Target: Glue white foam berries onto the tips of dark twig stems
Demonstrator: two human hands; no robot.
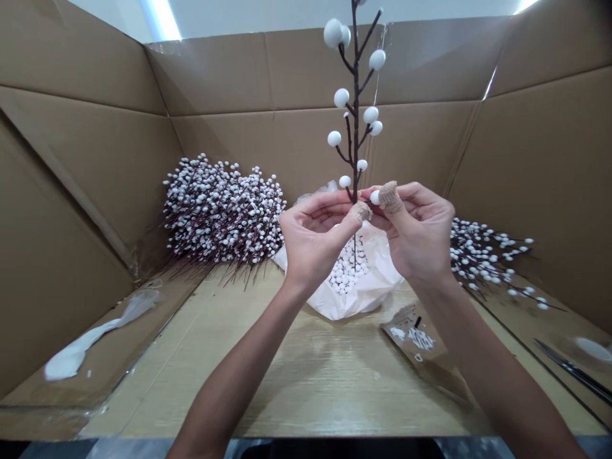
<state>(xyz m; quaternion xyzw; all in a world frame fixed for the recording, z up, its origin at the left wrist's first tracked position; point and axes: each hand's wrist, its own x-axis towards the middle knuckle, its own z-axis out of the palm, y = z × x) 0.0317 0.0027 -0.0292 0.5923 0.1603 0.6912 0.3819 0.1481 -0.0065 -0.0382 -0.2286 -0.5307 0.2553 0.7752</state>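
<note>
Both forearms point(248, 357) nearest; over white bag point(335, 310), left hand point(313, 239) pinches brown stem point(356, 95), right hand point(421, 233) pinches white ball point(375, 197) beside it. Likely attaching step; joining needs stem steady.

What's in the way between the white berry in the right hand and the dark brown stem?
Nothing visible but fingertips crowding around. The right hand pinches the white berry just beside the dark brown stem, which the left hand holds.
</note>
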